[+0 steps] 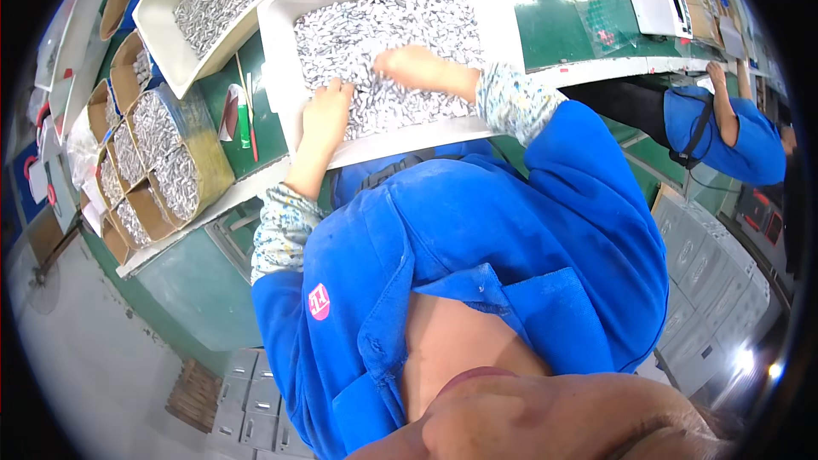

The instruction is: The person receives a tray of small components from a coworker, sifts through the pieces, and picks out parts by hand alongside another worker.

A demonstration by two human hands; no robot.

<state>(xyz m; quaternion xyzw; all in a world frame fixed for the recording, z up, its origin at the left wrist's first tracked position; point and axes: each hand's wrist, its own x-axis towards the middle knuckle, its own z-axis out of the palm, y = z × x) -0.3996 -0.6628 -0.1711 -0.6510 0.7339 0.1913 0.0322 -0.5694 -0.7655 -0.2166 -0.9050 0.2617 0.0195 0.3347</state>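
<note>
A white rectangular tray (281,43) on the green bench holds a heap of small silvery metal parts (358,25). My left hand (326,115) rests at the tray's near left side, its fingers curled down into the parts; whether it holds any is hidden. My right hand (417,68) lies palm down on the heap near the tray's middle, fingers stretched toward the left. Both forearms wear patterned sleeve covers over a blue jacket.
A second white tray (166,30) of the same parts stands at the back left. Several cardboard boxes (162,162) filled with parts line the left end. Thin red and green tools (248,119) lie beside the tray. A co-worker in blue (724,132) sits at the right.
</note>
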